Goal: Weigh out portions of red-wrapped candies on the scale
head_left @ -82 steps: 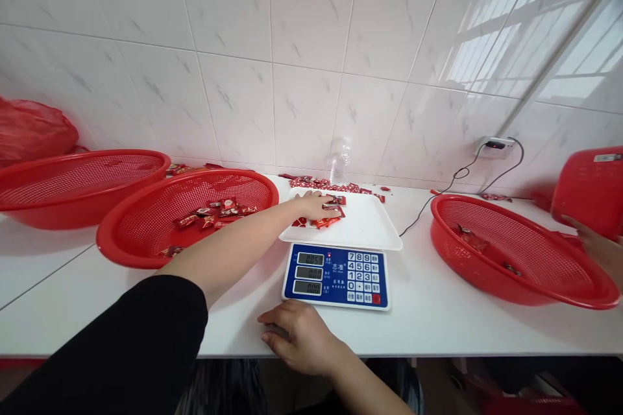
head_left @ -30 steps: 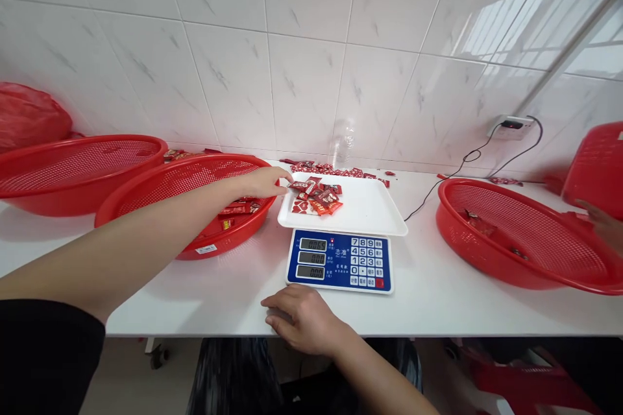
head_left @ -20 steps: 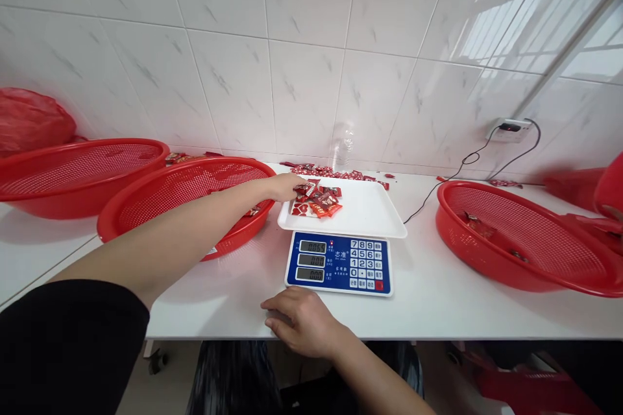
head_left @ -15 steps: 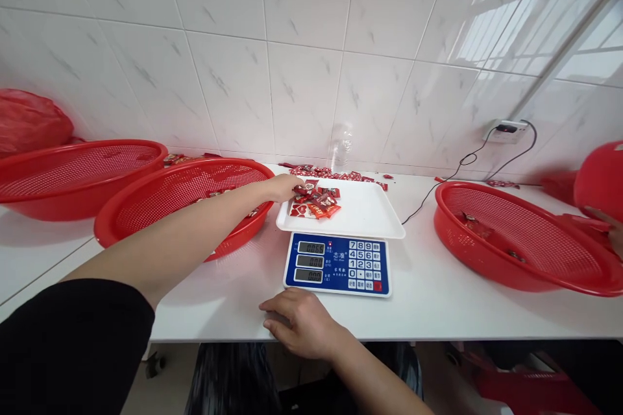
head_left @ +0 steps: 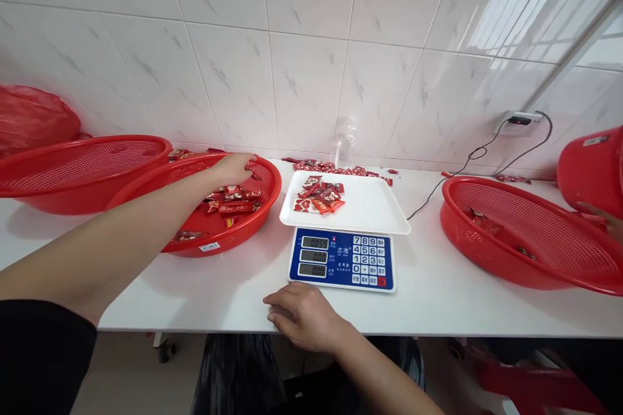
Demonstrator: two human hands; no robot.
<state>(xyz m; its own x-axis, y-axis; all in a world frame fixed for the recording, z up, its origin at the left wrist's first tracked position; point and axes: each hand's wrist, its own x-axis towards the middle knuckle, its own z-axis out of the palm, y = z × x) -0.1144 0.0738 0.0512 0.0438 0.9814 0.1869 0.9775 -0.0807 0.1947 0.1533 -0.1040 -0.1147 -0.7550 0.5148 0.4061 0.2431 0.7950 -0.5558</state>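
Note:
My left hand (head_left: 232,169) reaches over the far right part of a red mesh basket (head_left: 204,246), fingers bent down and closed on a small dark red wrapped candy (head_left: 254,174), partly hidden. Beneath it in the basket lie several red wrapped candies (head_left: 236,207). A small pile of red packets (head_left: 321,196) sits on the left half of the white tray (head_left: 374,207) of a blue digital scale (head_left: 343,259); its top display seems to read 0.055. My right hand (head_left: 306,314) rests on the table's front edge before the scale, holding nothing, thumb and fingers apart.
Another red basket (head_left: 73,198) stands at far left, by a red plastic bag (head_left: 36,118). At right is a red basket (head_left: 496,266) with a few packets; beyond, another person's hand (head_left: 603,217) touches a red container (head_left: 591,168). Loose packets (head_left: 331,168) and a clear bottle (head_left: 346,142) line the wall.
My left hand has moved left from the tray's packets to above the basket. The scale's top reading dropped from about 0.066 to 0.055. My right hand stays put.

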